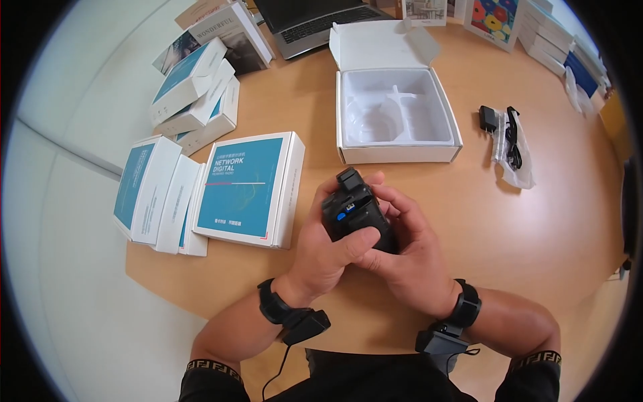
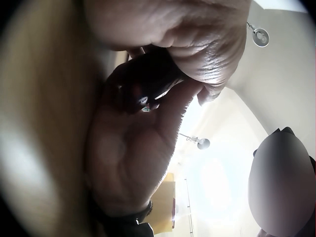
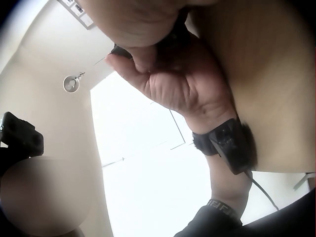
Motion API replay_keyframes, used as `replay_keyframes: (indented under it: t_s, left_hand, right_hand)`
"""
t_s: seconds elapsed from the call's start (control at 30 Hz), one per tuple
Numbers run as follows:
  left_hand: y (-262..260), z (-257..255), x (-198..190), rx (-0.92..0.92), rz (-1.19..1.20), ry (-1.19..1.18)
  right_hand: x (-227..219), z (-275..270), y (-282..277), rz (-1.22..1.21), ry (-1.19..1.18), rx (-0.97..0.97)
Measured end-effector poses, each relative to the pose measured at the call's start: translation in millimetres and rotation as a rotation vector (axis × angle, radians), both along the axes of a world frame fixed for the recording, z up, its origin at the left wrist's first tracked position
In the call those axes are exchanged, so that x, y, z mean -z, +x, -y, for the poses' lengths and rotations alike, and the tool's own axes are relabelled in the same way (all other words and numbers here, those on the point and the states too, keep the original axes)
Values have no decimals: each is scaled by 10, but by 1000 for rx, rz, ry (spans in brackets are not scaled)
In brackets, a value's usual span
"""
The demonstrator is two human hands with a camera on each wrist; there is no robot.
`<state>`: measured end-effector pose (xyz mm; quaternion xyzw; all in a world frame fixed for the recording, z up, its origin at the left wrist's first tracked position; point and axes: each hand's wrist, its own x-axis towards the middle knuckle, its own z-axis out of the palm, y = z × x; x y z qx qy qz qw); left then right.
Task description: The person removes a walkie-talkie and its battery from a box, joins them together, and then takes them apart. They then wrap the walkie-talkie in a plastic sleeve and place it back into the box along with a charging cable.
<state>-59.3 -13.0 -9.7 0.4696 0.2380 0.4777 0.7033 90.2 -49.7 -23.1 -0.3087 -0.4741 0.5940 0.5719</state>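
Note:
Both hands hold one black plastic device (image 1: 360, 213), chunky, with a raised block at its far end and a small blue spot on its upper face. The left hand (image 1: 327, 242) grips its left side, thumb laid across the near part. From the right, the right hand (image 1: 410, 249) wraps its fingers around the other side, its thumb by the near end. The palms and fingers hide much of the device, and its exact kind I cannot tell. In front of the hands, an opened white box (image 1: 400, 151) shows a moulded white tray (image 1: 420, 120) with bare hollows.
A teal and white box (image 1: 238, 187) lies left of the hands beside several similar boxes (image 1: 154, 194). More boxes (image 1: 194, 100) are stacked behind. To the right lie a black plug adapter (image 1: 488, 118) and a bagged cable (image 1: 514, 151). A laptop (image 1: 315, 27) stands at the back.

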Motion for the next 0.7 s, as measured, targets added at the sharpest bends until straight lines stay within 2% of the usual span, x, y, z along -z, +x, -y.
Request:
replay_keyframes:
  t_s: [0.23, 0.3, 0.37, 0.5, 0.7]
  left_hand:
    - [-17, -10, -35, 10, 78, -113]
    - [-15, -15, -41, 5, 123, -145]
    - [-9, -18, -41, -91, 166, -186]
    - [-11, -19, -24, -104, 167, -186]
    - [-37, -36, 1, -47, 171, -163]
  right_hand:
    - [-111, 18, 10, -44, -34, -10]
    - [-89, 19, 57, -104, -77, -71]
    - [-93, 28, 73, -95, -103, -86]
    - [-141, 26, 80, -133, -210, -130]
    - [-114, 16, 74, -98, -185, -123]
